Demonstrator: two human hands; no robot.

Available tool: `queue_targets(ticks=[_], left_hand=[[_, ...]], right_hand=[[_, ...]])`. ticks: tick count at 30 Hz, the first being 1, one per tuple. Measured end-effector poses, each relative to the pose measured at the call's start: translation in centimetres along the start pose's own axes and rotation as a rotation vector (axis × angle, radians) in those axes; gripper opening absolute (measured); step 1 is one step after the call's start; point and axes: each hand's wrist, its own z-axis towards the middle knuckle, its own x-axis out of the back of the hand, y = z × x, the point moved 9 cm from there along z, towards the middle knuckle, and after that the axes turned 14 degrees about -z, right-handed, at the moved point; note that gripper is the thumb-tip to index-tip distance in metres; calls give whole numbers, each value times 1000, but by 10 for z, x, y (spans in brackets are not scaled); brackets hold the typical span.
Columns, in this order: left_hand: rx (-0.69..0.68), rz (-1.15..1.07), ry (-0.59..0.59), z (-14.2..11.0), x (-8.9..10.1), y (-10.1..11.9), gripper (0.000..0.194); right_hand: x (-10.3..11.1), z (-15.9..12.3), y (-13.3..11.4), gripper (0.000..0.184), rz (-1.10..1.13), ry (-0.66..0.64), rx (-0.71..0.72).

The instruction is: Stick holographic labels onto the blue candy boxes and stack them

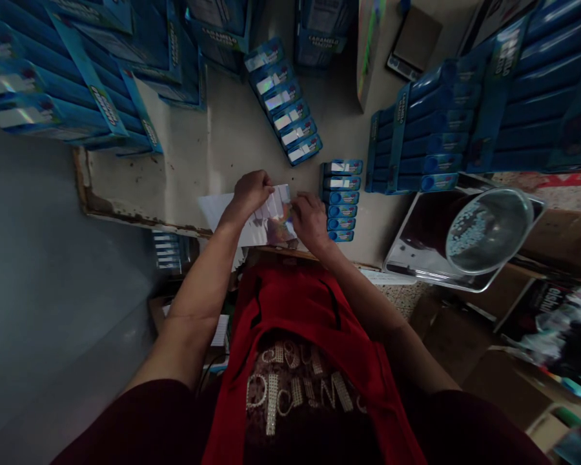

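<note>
Both my hands rest on a sheet of shiny holographic stickers (274,219) lying at the near edge of the worktable (213,148). My left hand (250,192) is curled, its fingers pressed on the sheet's upper part. My right hand (310,216) pinches at the sheet's right side; what its fingertips hold is too small to make out. Just right of my right hand stands a short row of small blue boxes (340,200). Another row of blue boxes with silver labels (285,103) runs diagonally farther back.
Stacks of larger blue cartons fill the far left (72,77) and right (465,123) of the table. A small scale (413,42) sits at the back. A clear round bowl (489,229) stands on a tray (416,245) at the right. Cardboard boxes (503,361) lie below.
</note>
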Motion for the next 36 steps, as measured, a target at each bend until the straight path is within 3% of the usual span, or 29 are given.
queue_targets(ticks=[3,6,8,10,12,16,19,23,29,33,36], left_hand=[[-47,3,41,8,-3,1,7],[-154,-50,159,8,3,7,10],[-259,-120,253,-3,9,13,16],[-323,-240,271,-19,8,17,23],[-300,-445,188,-35,-4,14,36],[-107,-982,-65,-60,-50,9,68],[26,-1196,-222,-67,-84,13,77],[34,-1255,-297,-64,-100,24,69],[-45,-1136,-134,-60,-87,32,42],[37,-1166,-79,-63,-95,35,37],[121,-1162,-8,-67,-107,39,32]], right_hand=[[11,-10,13,15,121,-2,-141],[19,-23,29,9,272,-22,-298],[27,-32,39,6,379,-32,-382],[37,-39,46,9,485,-27,-441],[47,-44,51,16,577,-26,-481],[58,-47,55,26,678,-63,-507],[57,-50,59,34,738,-110,-515],[54,-52,66,40,764,-153,-515],[51,-56,75,44,782,-195,-528],[60,-53,93,39,730,-138,-516],[77,-42,114,28,548,-34,-472]])
